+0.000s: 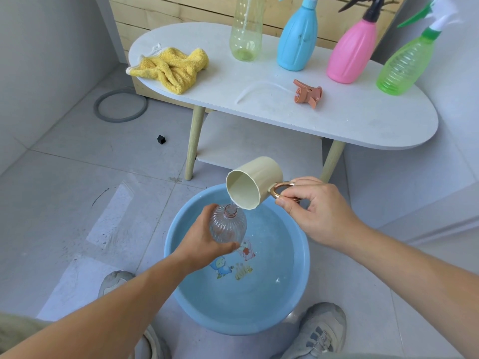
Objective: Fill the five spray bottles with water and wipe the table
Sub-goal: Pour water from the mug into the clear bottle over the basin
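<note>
Four spray bottles stand in a row along the far side of the table [285,117], across the upper right of the frame: a yellow bottle [245,35], a blue bottle [298,40], a pink bottle [353,54] and a green bottle [404,66]. The blue, pink and green ones carry their spray tops; the yellow one's top is cut off by the frame edge.

A fifth one, the clear bottle [228,226], is in the lower middle of the frame, held above the basin [233,323]. The left hand [198,242] grips it, fingers curled round its ribbed body, with its open neck pointing up.

The right hand [320,212] pinches the ring handle of the cup [255,182] between thumb and fingers. The cup is tipped, mouth toward the lower left, and a thin stream of water [233,202] falls from its lip into the bottle's neck.

The blue basin sits on the floor and holds water over a cartoon print on its bottom.

On the table, an orange spray head [308,94] with a clear tube lies in front of the blue and pink bottles. A crumpled yellow cloth [171,68] lies at the table's left end.

At the left of the frame a grey ring [120,106] lies on the floor. Two grey shoes [321,330] show at the bottom, either side of the basin.
</note>
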Available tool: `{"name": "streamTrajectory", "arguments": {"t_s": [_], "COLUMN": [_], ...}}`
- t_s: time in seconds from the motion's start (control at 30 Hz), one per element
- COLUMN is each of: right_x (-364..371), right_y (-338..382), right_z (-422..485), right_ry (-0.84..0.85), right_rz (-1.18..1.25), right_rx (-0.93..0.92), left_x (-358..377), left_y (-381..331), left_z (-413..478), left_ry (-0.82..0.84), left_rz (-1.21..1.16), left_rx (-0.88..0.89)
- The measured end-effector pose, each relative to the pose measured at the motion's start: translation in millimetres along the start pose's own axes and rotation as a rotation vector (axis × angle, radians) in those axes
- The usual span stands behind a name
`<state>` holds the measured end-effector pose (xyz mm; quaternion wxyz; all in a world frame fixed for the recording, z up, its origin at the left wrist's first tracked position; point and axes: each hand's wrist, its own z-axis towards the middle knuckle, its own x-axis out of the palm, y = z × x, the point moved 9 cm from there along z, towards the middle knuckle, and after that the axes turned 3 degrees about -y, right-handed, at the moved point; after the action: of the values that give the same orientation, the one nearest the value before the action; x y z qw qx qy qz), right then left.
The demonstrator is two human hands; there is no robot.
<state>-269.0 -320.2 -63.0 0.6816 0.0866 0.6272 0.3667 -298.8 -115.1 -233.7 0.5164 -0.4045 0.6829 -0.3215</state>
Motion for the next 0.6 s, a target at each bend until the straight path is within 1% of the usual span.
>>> {"name": "streamTrajectory", "arguments": {"t_s": [0.6], "right_x": [-1.7], "right_y": [5.7], "right_z": [1.6], "right_ry": [-0.026], "right_rz": [-0.045], "right_rx": [-0.077], "left_x": [0.7], "left_y": [0.1], "left_z": [-0.1], "left_ry": [0.009], "left_rz": [0.003], "left_rx": [-0.009]}}
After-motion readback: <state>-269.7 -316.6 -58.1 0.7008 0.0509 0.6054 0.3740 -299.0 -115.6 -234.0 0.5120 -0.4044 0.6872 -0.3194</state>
